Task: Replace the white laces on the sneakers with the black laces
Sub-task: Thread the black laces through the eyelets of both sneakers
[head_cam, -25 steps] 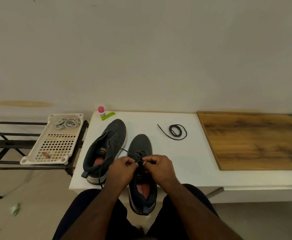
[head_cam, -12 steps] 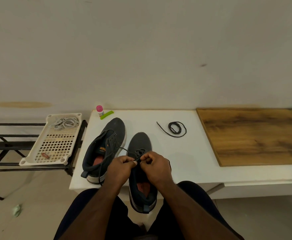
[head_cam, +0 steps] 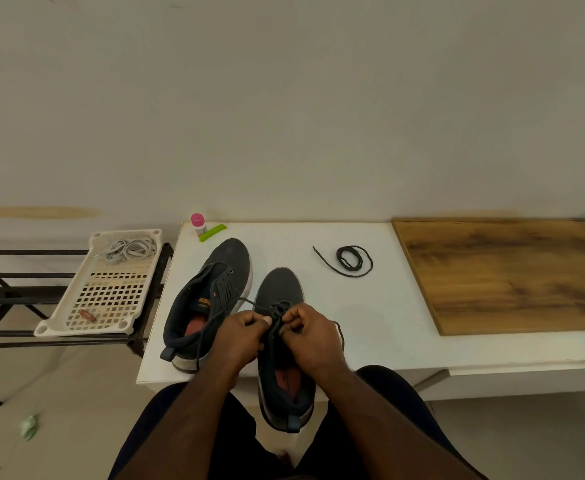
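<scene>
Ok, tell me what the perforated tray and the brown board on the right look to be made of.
The tray looks like moulded cream plastic: uniform colour, a grid of square holes, rounded corners. The board shows brown wood grain with a matte face; whether it is solid wood or laminate cannot be told.

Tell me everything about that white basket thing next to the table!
The white tray looks like plastic, with a floor full of small square holes and a raised rim with round sockets at the corners. It rests flat on a black metal rack left of the white table, its near corner close to the table edge. Inside, a bundle of white laces lies at the far end, and a small reddish object near the front.
</scene>
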